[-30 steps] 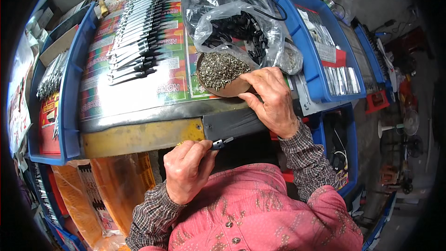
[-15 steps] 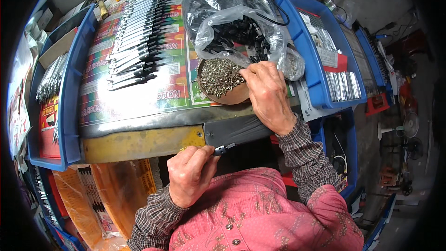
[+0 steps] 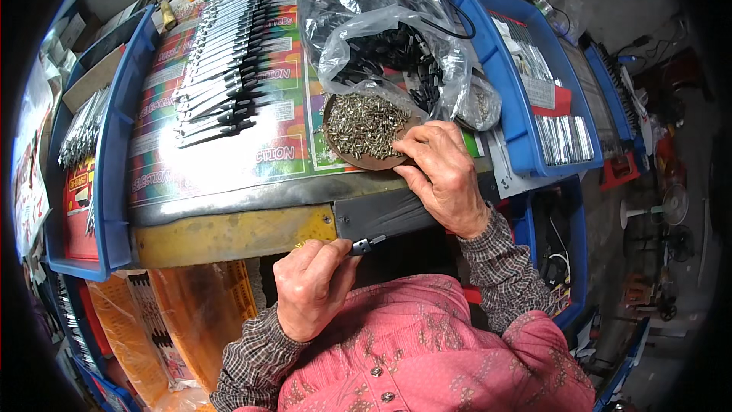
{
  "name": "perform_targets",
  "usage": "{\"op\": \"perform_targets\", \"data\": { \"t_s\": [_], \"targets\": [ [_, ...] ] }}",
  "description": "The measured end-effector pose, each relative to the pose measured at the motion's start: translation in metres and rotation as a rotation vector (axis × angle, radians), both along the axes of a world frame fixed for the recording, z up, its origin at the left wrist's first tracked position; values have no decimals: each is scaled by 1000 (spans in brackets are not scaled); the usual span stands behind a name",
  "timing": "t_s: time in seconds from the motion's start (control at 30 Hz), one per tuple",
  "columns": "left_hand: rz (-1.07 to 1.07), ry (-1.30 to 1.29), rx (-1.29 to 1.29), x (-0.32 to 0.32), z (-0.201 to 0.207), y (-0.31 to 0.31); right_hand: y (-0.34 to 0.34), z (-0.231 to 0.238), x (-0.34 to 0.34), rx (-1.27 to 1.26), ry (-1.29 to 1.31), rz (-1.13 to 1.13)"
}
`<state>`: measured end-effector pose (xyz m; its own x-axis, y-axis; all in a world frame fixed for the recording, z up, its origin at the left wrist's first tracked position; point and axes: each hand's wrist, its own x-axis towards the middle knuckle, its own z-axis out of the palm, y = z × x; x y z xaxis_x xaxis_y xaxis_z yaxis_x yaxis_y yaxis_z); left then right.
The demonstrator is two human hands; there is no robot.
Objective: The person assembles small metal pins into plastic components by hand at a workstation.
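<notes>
My left hand is closed, its thumb and fingers gripping a short dark cylindrical part with a slim silver tip; the tip points right, just in front of the table edge. My right hand is at the right side of a round brown dish, palm down. Its fingertips touch the heap of small silver metal pins in the dish, and its thumb is apart from them, near the rim. Whether a pin lies between the fingers is too small to tell.
A clear plastic bag of black clip-like parts stands behind the dish. Left of it lies a long row of silver-and-black pens. Blue trays stand left and right. An orange crate is below the table edge.
My right hand has moved down from the bag's opening to the dish of pins, its thumb and fingers parting. My left hand stays where it was, still gripping the dark part.
</notes>
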<state>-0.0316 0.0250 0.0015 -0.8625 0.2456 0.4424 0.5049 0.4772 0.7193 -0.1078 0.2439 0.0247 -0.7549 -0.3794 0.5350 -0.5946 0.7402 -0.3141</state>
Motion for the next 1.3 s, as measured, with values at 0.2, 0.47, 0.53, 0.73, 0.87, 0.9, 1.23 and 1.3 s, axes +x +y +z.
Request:
{"op": "perform_targets", "data": {
  "t_s": [0.2,0.47,0.53,0.73,0.87,0.9,1.23,1.3],
  "targets": [
    [2,-10,-3,1,2,0,-1,-5,2,-2,42,-11],
    [-1,-7,0,3,-1,1,2,-7,-3,-66,7,18],
    [-4,-11,-4,4,1,1,4,-3,-5,-70,-18,25],
    [1,-15,10,5,1,2,12,5,-17,-30,-194,126],
    [1,-4,10,7,2,2,12,7,-20,-61,-217,187],
    [-2,5,24,7,1,2,12,6,-20,-71,-195,177],
    [-19,-55,43,11,3,3,-6,2,34,-270,-290,244],
    [-22,-57,24,13,4,4,-12,2,46,-299,-334,271]
  ]
}}
